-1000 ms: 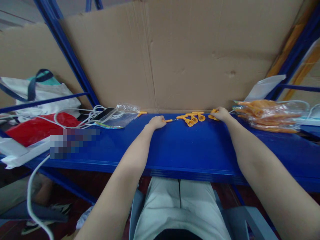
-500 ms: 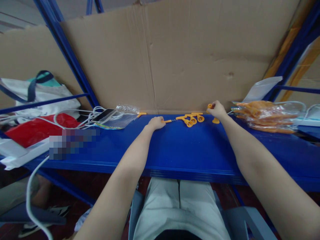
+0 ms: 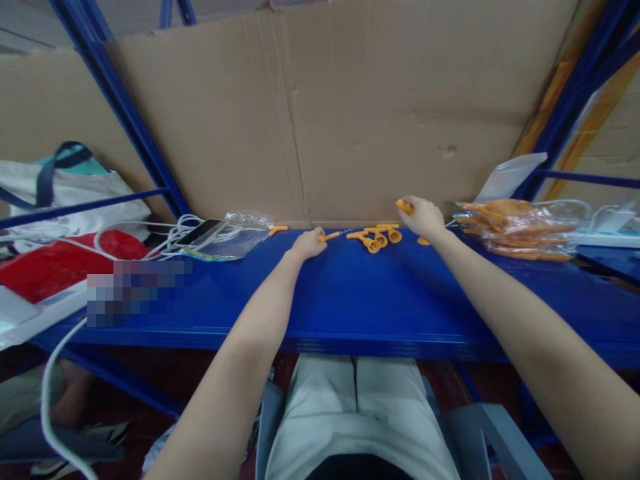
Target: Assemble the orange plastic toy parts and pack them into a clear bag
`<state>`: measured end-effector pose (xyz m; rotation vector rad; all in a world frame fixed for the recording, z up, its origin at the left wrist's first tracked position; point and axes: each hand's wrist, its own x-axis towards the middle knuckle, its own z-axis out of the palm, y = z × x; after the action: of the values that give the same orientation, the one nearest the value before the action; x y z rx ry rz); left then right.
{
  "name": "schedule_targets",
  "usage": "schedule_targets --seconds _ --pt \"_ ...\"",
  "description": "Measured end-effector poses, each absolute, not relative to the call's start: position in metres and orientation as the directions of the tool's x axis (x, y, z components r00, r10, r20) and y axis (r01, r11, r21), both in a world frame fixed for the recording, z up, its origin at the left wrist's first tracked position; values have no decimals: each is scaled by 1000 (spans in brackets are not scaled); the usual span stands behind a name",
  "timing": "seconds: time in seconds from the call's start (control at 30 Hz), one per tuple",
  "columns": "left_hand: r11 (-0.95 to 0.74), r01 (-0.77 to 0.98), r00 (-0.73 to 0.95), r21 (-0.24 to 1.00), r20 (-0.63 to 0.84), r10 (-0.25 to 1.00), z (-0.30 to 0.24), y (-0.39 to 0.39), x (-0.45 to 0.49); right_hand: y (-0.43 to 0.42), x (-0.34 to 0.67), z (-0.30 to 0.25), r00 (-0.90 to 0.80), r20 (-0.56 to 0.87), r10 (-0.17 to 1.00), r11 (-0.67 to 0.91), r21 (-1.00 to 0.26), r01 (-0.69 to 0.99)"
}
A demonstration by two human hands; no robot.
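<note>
My left hand point(image 3: 310, 244) is closed near the back of the blue table, fingers pinching an orange twisted rod point(image 3: 330, 237) whose thin metallic-looking tip points right. My right hand point(image 3: 424, 217) is raised above the tabletop farther right. It grips a short orange piece point(image 3: 405, 207) that sticks out leftward; its exact kind is too small to make out. Between the hands lie several orange stemmed pieces with round cup ends point(image 3: 380, 239). Another orange piece point(image 3: 423, 241) rests under my right hand, partly covered. An orange T-shaped piece point(image 3: 278, 229) lies left of my left hand.
Clear bags of orange parts point(image 3: 520, 230) are piled at right. At left are a plastic bag point(image 3: 235, 243), a phone point(image 3: 204, 231), white cables, a red bag point(image 3: 75, 257) and a tote point(image 3: 65, 193). Cardboard point(image 3: 350, 120) stands behind, between blue posts.
My right hand has risen slightly and moved left with its orange piece, which now points more sideways. The twisted rod in my left hand has tilted a little upward. The view has shifted slightly.
</note>
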<state>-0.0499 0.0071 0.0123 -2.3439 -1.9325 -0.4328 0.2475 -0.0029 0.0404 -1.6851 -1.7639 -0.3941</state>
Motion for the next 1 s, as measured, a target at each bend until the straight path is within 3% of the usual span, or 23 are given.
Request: schedule_targets --seconds 0.2,0.47,1.0 --pt "-313 938 250 148 335 908 13 5 -46 -10 253 15 -169 511 843 278 -146 949" --pt "-367 922 298 124 375 878 13 5 -43 -10 246 14 -302 477 826 385 -84 919" --pt "-428 900 359 86 412 838 18 -5 -32 -30 218 22 -437 448 780 474 34 880"
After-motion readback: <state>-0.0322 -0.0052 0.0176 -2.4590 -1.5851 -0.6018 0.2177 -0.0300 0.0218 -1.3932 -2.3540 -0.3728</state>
